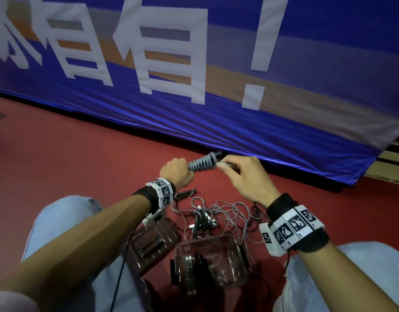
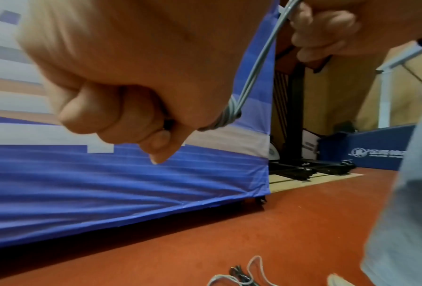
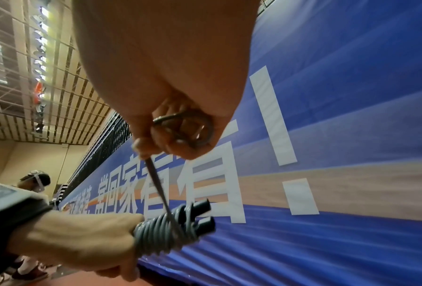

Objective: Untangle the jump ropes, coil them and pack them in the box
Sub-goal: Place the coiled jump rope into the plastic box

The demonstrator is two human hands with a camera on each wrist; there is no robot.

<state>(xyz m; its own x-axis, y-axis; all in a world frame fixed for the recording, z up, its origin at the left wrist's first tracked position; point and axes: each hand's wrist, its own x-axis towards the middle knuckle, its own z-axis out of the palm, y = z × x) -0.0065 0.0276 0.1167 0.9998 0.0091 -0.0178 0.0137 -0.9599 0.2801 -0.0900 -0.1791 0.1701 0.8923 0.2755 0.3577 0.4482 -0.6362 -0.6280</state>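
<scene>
Two black handles, held side by side and bound in tight grey turns, form the coiled jump rope (image 1: 202,162), which is raised above the red floor (image 1: 81,154) in front of the blue banner (image 1: 284,122). Left hand (image 1: 178,172): fist closed round the lower ends of the handles, beside the first turns of the coil. Right hand (image 1: 243,174): fingers curled, pinching the free end of the grey cord, which runs doubled and taut from the coil to the fingers; in the right wrist view a small loop of cord lies inside the curled fingers. Nearer the person than the coil, a tangle of grey ropes (image 1: 216,212) with black and white handles lies loose on the floor. Nearer still, the clear plastic box (image 1: 230,248) stands open between the knees, with wound ropes already inside at its left end. Left of the box lies its clear lid (image 1: 153,242), flat on the floor. One separate black handle (image 1: 185,194) lies on the floor below the left wrist. Both wrists carry bands with black-and-white markers.
</scene>
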